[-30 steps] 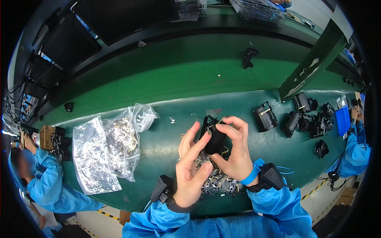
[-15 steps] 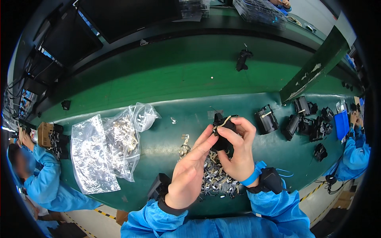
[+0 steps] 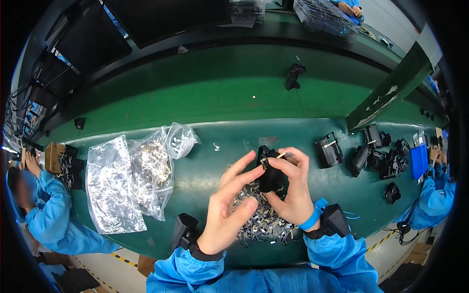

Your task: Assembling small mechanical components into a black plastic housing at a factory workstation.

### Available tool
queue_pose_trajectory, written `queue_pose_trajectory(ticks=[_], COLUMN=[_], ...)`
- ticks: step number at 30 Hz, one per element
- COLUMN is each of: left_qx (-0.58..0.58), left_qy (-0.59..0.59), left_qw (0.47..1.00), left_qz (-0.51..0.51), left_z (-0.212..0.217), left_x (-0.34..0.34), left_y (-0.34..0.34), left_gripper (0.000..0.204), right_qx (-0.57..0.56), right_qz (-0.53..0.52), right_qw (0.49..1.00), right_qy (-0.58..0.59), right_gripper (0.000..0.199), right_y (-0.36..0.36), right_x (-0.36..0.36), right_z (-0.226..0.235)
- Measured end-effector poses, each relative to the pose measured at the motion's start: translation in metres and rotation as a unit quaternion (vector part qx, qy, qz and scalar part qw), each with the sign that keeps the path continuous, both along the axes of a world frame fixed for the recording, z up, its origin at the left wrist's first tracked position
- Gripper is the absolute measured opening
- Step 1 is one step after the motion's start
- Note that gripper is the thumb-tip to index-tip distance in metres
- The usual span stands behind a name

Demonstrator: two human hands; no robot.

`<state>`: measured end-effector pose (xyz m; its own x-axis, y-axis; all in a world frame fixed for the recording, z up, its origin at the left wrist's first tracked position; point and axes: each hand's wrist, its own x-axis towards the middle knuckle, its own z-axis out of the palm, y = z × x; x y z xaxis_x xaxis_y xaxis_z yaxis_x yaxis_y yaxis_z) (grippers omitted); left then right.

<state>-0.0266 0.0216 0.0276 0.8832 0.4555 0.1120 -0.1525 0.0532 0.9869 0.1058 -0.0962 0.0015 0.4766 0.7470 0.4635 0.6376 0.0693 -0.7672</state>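
Over the middle of the bench, my right hand [image 3: 294,188] grips a black plastic housing [image 3: 269,178] between thumb and fingers. A pale, thin cable [image 3: 281,155] lies across the top of that housing, by my right fingertips. My left hand [image 3: 229,210] has its fingers apart; its index fingertip touches the housing's left side near a small connector, while the thumb stays clear. Beneath both hands spreads a pile of small cables with white connectors [image 3: 266,222], partly hidden by them.
Clear plastic bags [image 3: 115,188] lie on the left, one with small parts inside. Several black housings [image 3: 359,158] sit on the right, near a blue bin [image 3: 419,161]. A green post [image 3: 386,93] rises at the right. Co-workers in blue sleeves [image 3: 51,205] sit at both sides.
My left hand has loosened, its thumb and fingers spreading away from the housing. The housing has come slightly nearer and tilted in my right hand. The view has shifted a little.
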Motion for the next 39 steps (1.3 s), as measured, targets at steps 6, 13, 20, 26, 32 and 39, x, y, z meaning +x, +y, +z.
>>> queue_pose_trajectory(ticks=[6, 13, 20, 26, 32, 39], left_qx=[0.049, -0.02, -0.032, 0.086, 0.181, -0.173], left_qy=[0.027, -0.029, -0.024, -0.012, 0.017, 0.024], left_qw=[0.998, 0.993, 0.993, 0.992, 0.982, 0.982], left_qz=[0.038, 0.113, 0.113, 0.096, 0.041, -0.067], left_z=[-0.002, -0.025, -0.029, -0.026, -0.026, -0.016], left_x=[0.001, 0.018, 0.022, 0.02, 0.018, 0.015], left_y=[0.003, -0.02, -0.026, -0.019, -0.014, -0.01], left_gripper=[0.039, 0.05, 0.058, 0.056, 0.058, 0.057], right_qx=[-0.006, -0.012, -0.034, -0.01, -0.09, 0.009], right_qz=[0.011, 0.025, 0.118, 0.025, 0.102, -0.061], right_qw=[1.0, 0.999, 0.992, 0.93, 0.865, 0.989], right_qy=[-0.021, -0.038, 0.023, 0.366, 0.482, -0.135], right_gripper=[0.08, 0.083, 0.081, 0.033, 0.011, 0.026], right_y=[0.0, 0.0, -0.008, -0.019, -0.024, -0.018], right_x=[0.0, -0.011, -0.006, 0.011, 0.025, 0.02], right_z=[0.0, 0.0, 0.023, 0.022, 0.031, 0.029])
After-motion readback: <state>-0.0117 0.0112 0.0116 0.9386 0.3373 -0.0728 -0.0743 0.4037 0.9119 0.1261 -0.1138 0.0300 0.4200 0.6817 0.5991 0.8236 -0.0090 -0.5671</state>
